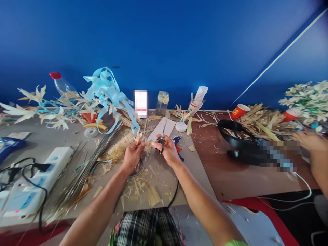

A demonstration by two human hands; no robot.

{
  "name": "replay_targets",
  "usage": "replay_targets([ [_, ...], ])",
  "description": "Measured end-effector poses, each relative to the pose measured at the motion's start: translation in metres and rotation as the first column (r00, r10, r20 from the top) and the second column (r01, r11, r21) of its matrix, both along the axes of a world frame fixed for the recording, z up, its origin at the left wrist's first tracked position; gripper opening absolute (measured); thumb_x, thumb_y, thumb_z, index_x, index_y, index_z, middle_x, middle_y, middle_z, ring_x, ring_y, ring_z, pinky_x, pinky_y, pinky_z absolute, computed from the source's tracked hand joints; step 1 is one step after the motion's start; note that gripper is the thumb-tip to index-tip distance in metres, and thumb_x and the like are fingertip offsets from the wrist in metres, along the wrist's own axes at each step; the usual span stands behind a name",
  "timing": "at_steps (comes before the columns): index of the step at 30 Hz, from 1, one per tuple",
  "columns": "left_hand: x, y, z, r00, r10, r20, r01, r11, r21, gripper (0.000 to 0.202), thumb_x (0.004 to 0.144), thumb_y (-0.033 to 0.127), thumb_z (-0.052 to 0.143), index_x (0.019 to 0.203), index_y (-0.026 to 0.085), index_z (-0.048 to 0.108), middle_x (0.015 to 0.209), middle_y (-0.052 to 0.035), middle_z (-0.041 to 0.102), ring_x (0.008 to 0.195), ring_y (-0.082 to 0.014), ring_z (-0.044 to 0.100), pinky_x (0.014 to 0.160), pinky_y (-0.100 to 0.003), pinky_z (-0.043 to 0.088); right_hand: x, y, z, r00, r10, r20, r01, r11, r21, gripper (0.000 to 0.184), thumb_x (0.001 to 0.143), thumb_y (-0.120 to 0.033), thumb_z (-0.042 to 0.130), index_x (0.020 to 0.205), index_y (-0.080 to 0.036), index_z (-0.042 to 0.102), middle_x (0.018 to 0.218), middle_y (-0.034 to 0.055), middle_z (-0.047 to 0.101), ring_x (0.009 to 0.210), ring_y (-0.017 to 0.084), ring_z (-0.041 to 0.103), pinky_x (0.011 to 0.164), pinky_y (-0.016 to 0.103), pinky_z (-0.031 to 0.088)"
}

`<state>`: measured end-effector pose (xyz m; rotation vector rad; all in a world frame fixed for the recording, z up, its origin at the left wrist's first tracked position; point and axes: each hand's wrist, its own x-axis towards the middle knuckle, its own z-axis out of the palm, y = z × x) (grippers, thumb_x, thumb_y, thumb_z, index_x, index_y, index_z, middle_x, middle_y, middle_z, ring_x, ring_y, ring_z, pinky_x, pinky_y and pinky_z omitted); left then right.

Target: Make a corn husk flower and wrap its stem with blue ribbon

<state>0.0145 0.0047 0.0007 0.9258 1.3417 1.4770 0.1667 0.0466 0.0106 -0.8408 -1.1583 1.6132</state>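
Note:
My left hand pinches a small dried corn-husk flower on a thin stem, its pale petals pointing up. Close to its right, my right hand is closed round black-handled scissors, the metal blades pointing up and away. A pale husk strip lies between the two hands; I cannot tell which hand has hold of it. Just left of the hands sits a tangle of straw-coloured fibre. Husk scraps are scattered on the table below.
A bundle of metal wires and a white power strip lie on the left. Blue ribbon, a glass jar and a white tape roll stand behind. A black headband device and another person's hand are at right.

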Motion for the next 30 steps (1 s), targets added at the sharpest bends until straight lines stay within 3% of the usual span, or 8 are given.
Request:
replay_targets([
  [4,-0.003,0.002,0.004,0.951,0.064,0.303,-0.07,0.998,0.007,0.029,0.064,0.037,0.074,0.067,0.015,0.055,0.048,0.0088,0.036,0.043,-0.0045,0.031,0.048,-0.02,0.032,-0.004,-0.007,-0.002,0.996,0.056,0.068,-0.061,0.995,0.08,0.042,0.065,-0.029,0.069,0.102,-0.021,0.05,0.073,-0.0036,0.055,0.061,0.009,0.048,0.055,0.021,0.039],
  [7,-0.004,0.002,0.01,0.919,0.052,0.39,-0.064,0.998,0.018,0.03,0.063,0.034,0.075,0.061,0.016,0.051,0.046,0.0101,0.028,0.042,-0.0039,0.025,0.048,-0.02,0.033,-0.007,-0.015,-0.003,0.97,0.122,0.209,-0.152,0.98,0.132,0.04,0.068,-0.029,0.067,0.104,-0.02,0.051,0.074,-0.0029,0.054,0.06,0.009,0.048,0.054,0.021,0.038],
  [12,-0.004,0.001,0.014,0.892,0.014,0.451,-0.021,1.0,0.012,0.033,0.064,0.032,0.075,0.058,0.017,0.046,0.047,0.0096,0.026,0.042,-0.0043,0.025,0.046,-0.021,0.032,-0.007,-0.02,-0.008,0.895,0.153,0.419,-0.269,0.934,0.234,0.039,0.073,-0.031,0.065,0.108,-0.02,0.053,0.074,-0.0024,0.055,0.056,0.009,0.045,0.052,0.021,0.037],
  [19,-0.002,0.0,0.012,0.869,-0.042,0.493,0.044,0.999,0.006,0.034,0.063,0.032,0.076,0.058,0.016,0.046,0.046,0.0102,0.025,0.041,-0.0041,0.027,0.049,-0.022,0.033,-0.007,-0.02,-0.012,0.817,0.025,0.576,-0.295,0.876,0.381,0.039,0.073,-0.035,0.065,0.108,-0.02,0.058,0.072,-0.0001,0.057,0.063,0.013,0.05,0.054,0.022,0.037],
  [30,0.002,-0.001,0.01,0.889,-0.055,0.455,0.074,0.997,-0.025,0.031,0.06,0.035,0.077,0.065,0.015,0.054,0.045,0.0091,0.034,0.041,-0.0046,0.032,0.044,-0.021,0.029,-0.008,-0.019,-0.014,0.837,-0.016,0.548,-0.238,0.89,0.389,0.036,0.074,-0.033,0.064,0.107,-0.02,0.058,0.07,-0.0002,0.059,0.061,0.013,0.051,0.054,0.022,0.038],
])
